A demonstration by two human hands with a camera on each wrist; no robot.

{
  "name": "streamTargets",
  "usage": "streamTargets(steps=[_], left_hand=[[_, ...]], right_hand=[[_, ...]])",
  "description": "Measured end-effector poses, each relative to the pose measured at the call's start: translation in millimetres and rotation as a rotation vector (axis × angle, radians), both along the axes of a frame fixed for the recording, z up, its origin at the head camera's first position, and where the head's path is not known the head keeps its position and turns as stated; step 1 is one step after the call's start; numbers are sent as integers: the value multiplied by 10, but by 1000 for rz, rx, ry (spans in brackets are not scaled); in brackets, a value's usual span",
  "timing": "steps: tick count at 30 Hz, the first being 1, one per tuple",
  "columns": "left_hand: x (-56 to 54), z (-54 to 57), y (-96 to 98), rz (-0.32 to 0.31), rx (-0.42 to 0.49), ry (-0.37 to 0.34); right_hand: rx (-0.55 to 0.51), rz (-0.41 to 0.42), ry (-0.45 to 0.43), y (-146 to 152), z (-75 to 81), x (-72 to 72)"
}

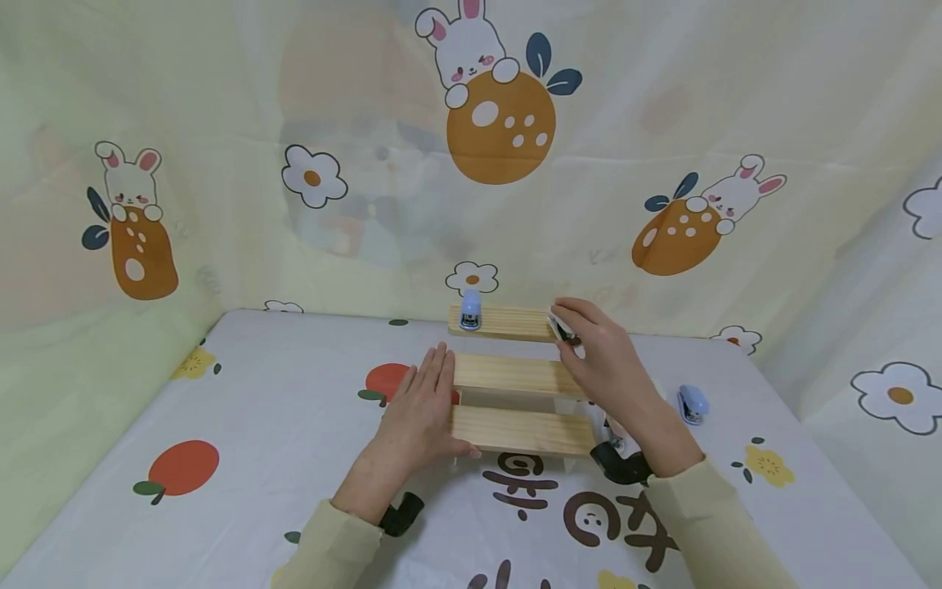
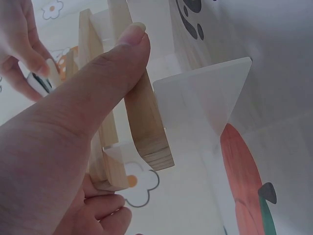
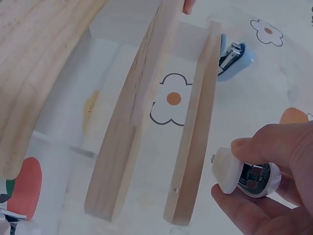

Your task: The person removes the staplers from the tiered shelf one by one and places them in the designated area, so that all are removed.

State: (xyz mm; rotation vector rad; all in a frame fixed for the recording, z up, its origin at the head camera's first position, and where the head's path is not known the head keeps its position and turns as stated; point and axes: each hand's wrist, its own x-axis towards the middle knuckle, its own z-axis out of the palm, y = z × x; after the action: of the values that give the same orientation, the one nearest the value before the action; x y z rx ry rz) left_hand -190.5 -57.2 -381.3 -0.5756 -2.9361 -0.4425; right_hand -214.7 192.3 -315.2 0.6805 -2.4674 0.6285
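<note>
A three-step rack of pale wooden boards (image 1: 515,375) on translucent supports (image 2: 205,88) stands before me. My left hand (image 1: 421,413) grips its left end, the thumb (image 2: 128,49) against the lowest board and the fingers along the side. At the right end of the top board (image 1: 515,321), my right hand (image 1: 607,356) holds a small white stapler (image 3: 229,170) between thumb and fingers. The right wrist view has that stapler just beyond the top board's edge, its dark inside showing. A light-blue mini stapler (image 1: 471,311) stands on the top board's left part.
Another light-blue stapler (image 1: 693,404) lies on the tablecloth to the right. Beside the rack's right end, a whitish object (image 1: 616,435) is partly hidden by my right forearm. Black wrist straps (image 1: 402,514) show below both arms. A printed curtain (image 1: 368,245) hangs close behind the rack.
</note>
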Motion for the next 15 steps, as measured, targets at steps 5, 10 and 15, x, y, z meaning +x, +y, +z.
streamTargets(steps=[5, 10, 15], left_hand=[[-1, -4, 2, 1, -5, 2], [3, 0, 6, 1, -9, -3], [3, -4, 10, 10, -6, -26]], right_hand=[[6, -19, 31, 64, -12, 52], [2, -39, 50, 141, -22, 123], [-14, -60, 60, 228, -52, 208]])
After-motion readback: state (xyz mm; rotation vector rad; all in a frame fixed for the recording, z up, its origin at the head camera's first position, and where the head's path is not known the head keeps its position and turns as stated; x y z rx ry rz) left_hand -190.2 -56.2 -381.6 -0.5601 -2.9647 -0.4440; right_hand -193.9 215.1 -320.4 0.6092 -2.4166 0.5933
